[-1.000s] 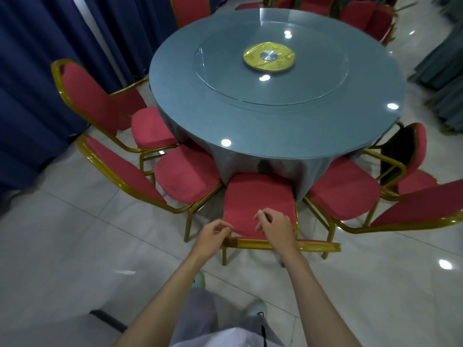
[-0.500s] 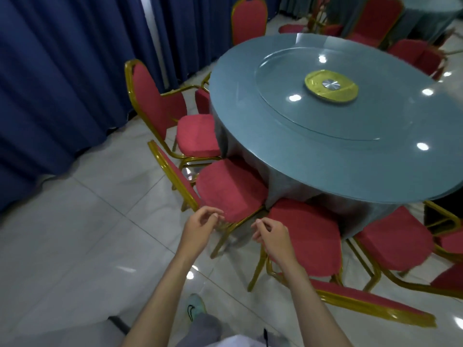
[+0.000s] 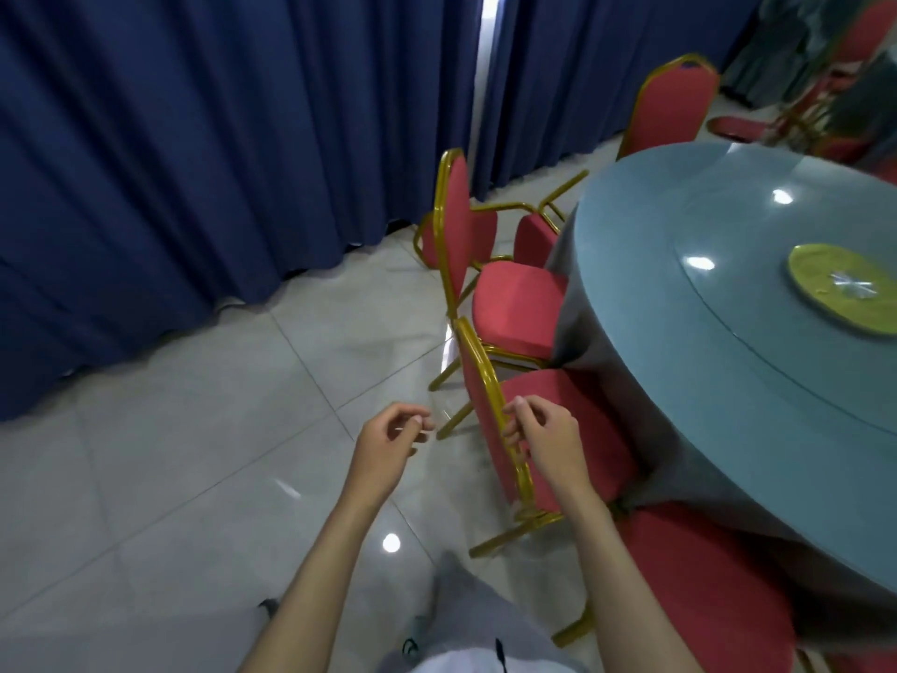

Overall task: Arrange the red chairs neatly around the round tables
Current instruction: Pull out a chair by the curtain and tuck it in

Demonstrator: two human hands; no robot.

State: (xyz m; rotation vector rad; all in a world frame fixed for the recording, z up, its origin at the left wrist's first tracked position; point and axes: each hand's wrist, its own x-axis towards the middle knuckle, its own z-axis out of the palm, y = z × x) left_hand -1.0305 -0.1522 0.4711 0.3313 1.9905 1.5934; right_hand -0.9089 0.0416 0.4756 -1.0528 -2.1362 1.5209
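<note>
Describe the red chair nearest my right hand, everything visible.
The nearest chair has a red padded seat and back in a shiny gold tube frame. It stands upright on the tiled floor, back toward the person, seat tucked in at the round table. The right hand is at its top rail; contact is unclear. Another red chair stands close beside it.

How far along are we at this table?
Done: nearest red cushioned chair looks tucked under the round grey-blue table. In hand: right hand at the next red chair's gold backrest, grip unclear; left hand free. Left: the gold-framed chair beyond, crowding another.
</note>
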